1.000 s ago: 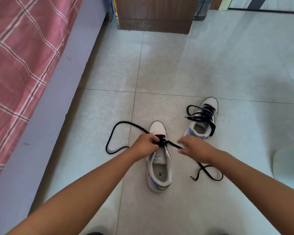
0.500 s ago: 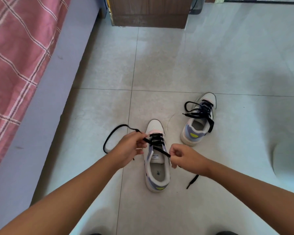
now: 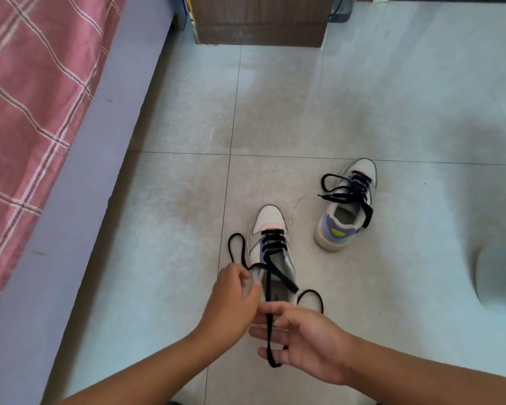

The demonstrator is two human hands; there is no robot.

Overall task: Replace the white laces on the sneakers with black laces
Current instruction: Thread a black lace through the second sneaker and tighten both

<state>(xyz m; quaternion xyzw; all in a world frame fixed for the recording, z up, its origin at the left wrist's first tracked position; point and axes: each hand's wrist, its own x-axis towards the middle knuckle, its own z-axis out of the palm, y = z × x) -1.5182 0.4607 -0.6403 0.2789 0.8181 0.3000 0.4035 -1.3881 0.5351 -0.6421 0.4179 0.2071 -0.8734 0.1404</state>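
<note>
A white, pink and blue sneaker (image 3: pixel 268 226) lies on the tiled floor, toe pointing away, with a black lace (image 3: pixel 272 249) threaded through its front eyelets. My left hand (image 3: pixel 231 302) pinches the lace's left strand at the shoe's left side; that strand loops on the floor beyond. My right hand (image 3: pixel 307 343) is below the shoe's heel with fingers stretched out, and the other strand runs down across them. A second sneaker (image 3: pixel 345 211) with loose black laces stands to the right.
A bed with a red plaid cover (image 3: pixel 27 112) and a grey-blue frame (image 3: pixel 100 171) runs along the left. A wooden cabinet (image 3: pixel 260 21) stands at the far end. Pale floor tiles (image 3: pixel 362 97) stretch to the right.
Both hands have drawn back toward me and closer together. The right hand let go its pinch and now lies open under the lace. The left floor loop has shrunk.
</note>
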